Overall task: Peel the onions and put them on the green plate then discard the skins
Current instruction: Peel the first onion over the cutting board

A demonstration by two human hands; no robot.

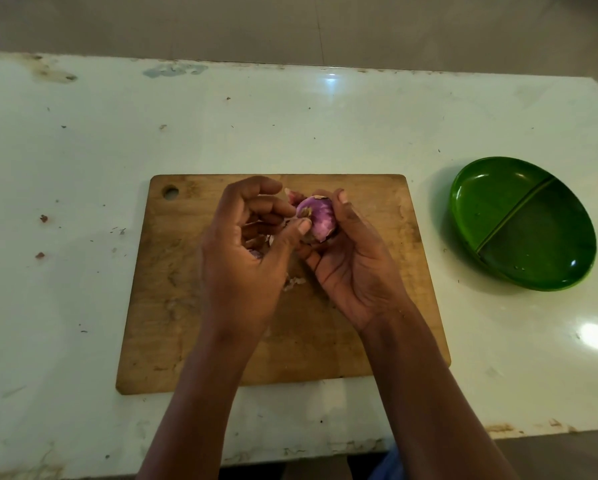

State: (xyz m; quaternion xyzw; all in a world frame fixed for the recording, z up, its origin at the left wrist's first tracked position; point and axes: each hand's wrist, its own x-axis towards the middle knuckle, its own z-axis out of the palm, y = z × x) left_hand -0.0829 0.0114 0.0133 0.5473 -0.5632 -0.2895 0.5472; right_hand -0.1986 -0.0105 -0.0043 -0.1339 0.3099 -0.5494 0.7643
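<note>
Onion point(316, 220) is up off the cutting board point(186, 306), over its middle, w/ both hands on it. Right hand point(353, 271) cradles it from the right & below, fingers curled under, thumb over the far top. Left hand point(242, 258) is curled too, thumb & forefinger pinching at the root end. There may be skin bits in its palm, can't tell for sure. Most of the bulb shows purple & shiny, so peeling looks nearly done. A skin flap point(292, 196) sticks out on the far-left side. A few skin scraps point(293, 283) lie on the board under the hands. Green plate point(498, 202) sits on the tabletop point(290, 126) well apart to the right, no onion on it yet.

Risks, as I judge them:
- The bare bulb is prob. slick, so a hard tug at the root could pop it out of the right hand & roll it off the board, poss. off the tabletop.
- Root skin tends to tear small, leaving patches.
- Dry scraps are light, so a quick hand move could scatter them & make discarding messier.
- Skin stuck to the fingers could end up in the plate w/ the onion.
</note>
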